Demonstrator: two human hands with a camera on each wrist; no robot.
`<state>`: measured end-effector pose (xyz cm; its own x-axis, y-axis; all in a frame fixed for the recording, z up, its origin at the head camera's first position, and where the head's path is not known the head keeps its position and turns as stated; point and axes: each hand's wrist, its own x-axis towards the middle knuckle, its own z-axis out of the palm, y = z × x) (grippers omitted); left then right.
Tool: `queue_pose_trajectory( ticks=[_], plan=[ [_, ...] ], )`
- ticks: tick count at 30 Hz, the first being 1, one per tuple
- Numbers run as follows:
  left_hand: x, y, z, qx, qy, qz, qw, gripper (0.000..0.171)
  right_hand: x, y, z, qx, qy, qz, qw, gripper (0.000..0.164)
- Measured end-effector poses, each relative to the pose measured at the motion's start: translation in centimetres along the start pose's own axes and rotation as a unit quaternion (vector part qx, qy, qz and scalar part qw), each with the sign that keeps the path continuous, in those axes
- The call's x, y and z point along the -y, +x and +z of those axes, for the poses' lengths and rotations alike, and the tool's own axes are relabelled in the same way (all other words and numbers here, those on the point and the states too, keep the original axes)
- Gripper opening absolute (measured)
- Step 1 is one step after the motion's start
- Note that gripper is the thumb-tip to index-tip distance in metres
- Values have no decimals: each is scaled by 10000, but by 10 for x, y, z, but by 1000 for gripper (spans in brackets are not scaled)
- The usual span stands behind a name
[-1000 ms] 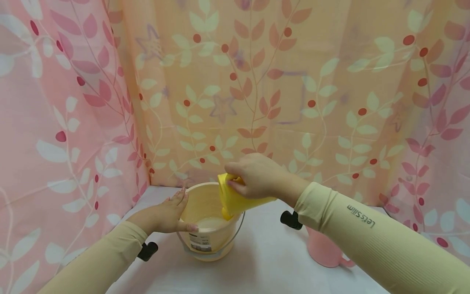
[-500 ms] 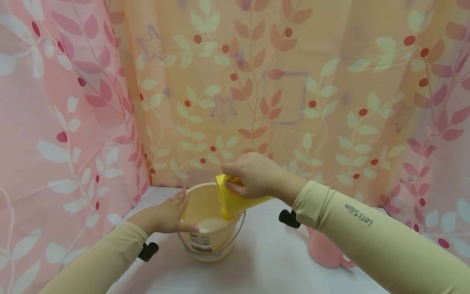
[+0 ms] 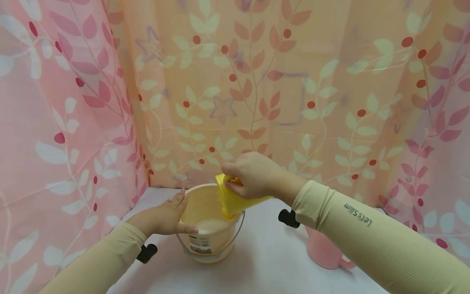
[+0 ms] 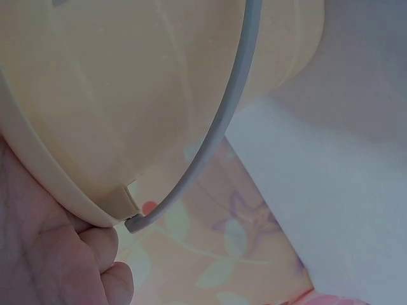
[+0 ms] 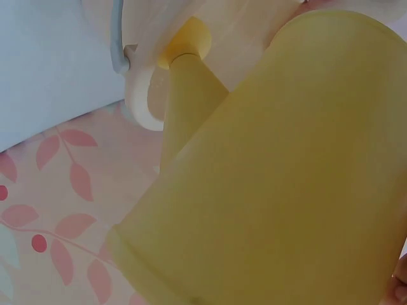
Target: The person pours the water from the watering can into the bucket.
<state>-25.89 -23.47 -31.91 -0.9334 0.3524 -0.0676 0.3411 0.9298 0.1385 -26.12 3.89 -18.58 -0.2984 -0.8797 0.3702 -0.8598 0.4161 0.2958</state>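
"Where's the yellow watering can (image 3: 238, 201)?"
"Your R hand (image 3: 253, 175) has it, fingers curled round it, tilted w/ spout (image 5: 191, 95) at the mouth of the cream bucket (image 3: 222, 236)."
"& L hand (image 3: 165, 216)?"
"Spread, fingers fairly straight, resting on the bucket's rim (image 4: 39, 162)."
"What else?"
"Pink jug (image 3: 323, 249) on the white surface (image 3: 271, 265), right of bucket, partly behind your R sleeve (image 3: 367, 232)."
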Motion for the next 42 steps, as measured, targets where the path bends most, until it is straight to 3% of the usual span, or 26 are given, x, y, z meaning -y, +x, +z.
queue_pose_trajectory(
  ticks=[22, 32, 42],
  plan=[
    [-4, -4, -7, -55, -194, 254, 9995, 118, -2, -2, 3, 86, 15, 51, 9999, 16],
    [7, 5, 7, -70, 33, 49, 10000, 123, -2, -2, 3, 29, 28, -30, 10000, 16],
    [-4, -2, -5, 36, -119, 152, 9998, 118, -3, -2, -1, 64, -59, -123, 9999, 16]
  ],
)
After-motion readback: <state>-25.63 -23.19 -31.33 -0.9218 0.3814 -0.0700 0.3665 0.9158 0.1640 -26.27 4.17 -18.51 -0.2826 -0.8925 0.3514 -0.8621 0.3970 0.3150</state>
